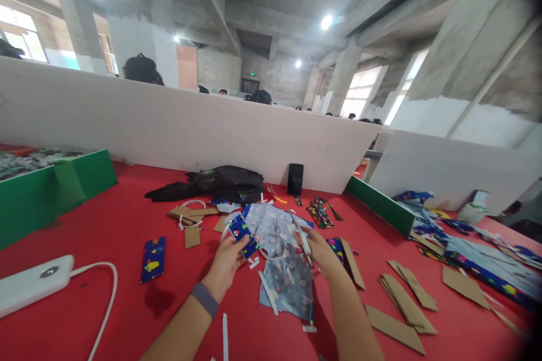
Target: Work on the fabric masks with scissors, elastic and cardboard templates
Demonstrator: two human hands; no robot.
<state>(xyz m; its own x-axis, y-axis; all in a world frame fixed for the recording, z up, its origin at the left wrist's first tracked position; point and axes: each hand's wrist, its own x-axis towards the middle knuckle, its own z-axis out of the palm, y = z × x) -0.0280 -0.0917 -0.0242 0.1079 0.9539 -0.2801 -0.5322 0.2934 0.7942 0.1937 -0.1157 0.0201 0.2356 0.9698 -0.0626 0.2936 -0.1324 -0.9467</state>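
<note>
My left hand grips a small piece wrapped in dark blue patterned fabric. A grey band sits on that wrist. My right hand holds a thin white strip over a pale printed cloth spread on the red table. A ring of white tape lies on the cloth between the two hands. White strip offcuts lie around the cloth.
A blue patterned wrapped piece lies at the left, near a white power bank with its cable. Cardboard pieces are scattered at the right. A black bag and a black phone stand against the white partition. A green box is at far left.
</note>
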